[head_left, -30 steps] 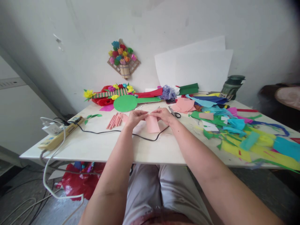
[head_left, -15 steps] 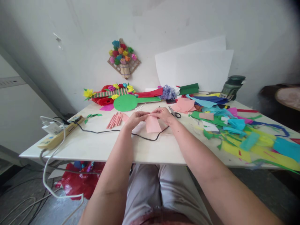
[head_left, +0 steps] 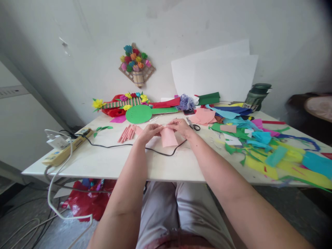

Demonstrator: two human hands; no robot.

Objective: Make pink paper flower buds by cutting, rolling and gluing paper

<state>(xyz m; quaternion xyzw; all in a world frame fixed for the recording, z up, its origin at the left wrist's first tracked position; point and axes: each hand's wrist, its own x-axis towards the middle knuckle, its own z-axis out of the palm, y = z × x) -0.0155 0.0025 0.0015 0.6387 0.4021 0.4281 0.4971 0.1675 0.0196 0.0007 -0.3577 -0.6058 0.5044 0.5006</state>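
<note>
Both hands, left hand (head_left: 149, 131) and right hand (head_left: 181, 127), pinching pink paper piece (head_left: 168, 137) at top edge; rolling step likely; next needs tight, even curl.

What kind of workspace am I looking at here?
Probably a home craft table for paper flowers: coloured paper scraps and scissors on the white table, and both hands pinch a pink paper piece.

We see our left hand (head_left: 149, 132) and right hand (head_left: 182, 127) bare, forearms unsleeved, no rings or watch visible; pale grey trousers (head_left: 178, 211) at six o'clock.
</note>
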